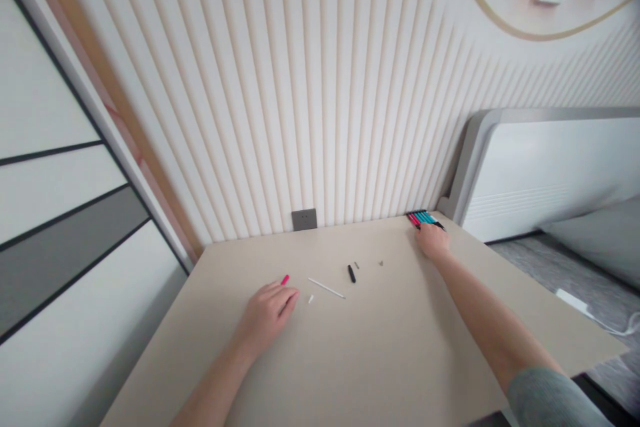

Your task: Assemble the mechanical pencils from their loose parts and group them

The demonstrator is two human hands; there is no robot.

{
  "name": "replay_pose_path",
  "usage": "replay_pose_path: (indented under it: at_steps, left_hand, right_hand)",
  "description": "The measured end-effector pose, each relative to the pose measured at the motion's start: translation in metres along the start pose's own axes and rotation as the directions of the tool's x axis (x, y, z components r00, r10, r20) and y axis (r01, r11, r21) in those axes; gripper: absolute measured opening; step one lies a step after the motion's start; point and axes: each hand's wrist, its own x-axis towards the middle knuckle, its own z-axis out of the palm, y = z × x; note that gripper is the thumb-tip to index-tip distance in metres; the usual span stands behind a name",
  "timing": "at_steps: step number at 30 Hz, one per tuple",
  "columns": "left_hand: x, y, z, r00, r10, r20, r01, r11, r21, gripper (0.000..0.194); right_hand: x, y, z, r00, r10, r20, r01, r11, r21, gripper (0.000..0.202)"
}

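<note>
My left hand [271,312] rests on the table at the left with its fingers curled together. A pink pen barrel [285,279] sticks out past its fingers, its lower part hidden by them. At the back right, my right hand [433,240] is closed over the near end of a row of pens [424,217], pink, blue and white with black ends. Its fingertips are hidden. Between my hands lie a thin white refill [327,288], a small white tip [311,299], a black pen grip [352,273], a small spring [357,265] and a tiny metallic piece [381,263].
The beige table [350,360] meets a ribbed wall [320,80] with a dark socket [305,219] low on it. A white cabinet [50,267] stands at the left. To the right is a bed headboard [550,173]; a white cable [620,330] lies below.
</note>
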Motion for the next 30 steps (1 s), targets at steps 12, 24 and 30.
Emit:
replay_pose_path:
  at_steps: [12,24,30]
  left_hand:
    - [-0.004,-0.005,-0.007,0.994,-0.107,0.031,0.106,0.994,0.037,0.026]
    - [-0.013,-0.025,-0.010,0.922,-0.386,-0.023,0.387,0.919,0.075,0.026]
    - [-0.017,-0.026,-0.005,0.908,-0.408,0.094,0.392,0.907,0.155,0.023]
  right_hand:
    - [-0.001,-0.002,-0.003,1.000,0.011,0.017,-0.011,1.000,-0.012,0.035]
    - [-0.042,-0.030,-0.041,0.963,-0.265,-0.056,0.268,0.962,0.043,0.032]
    - [-0.124,-0.095,-0.069,0.734,-0.653,-0.185,0.678,0.719,0.149,0.029]
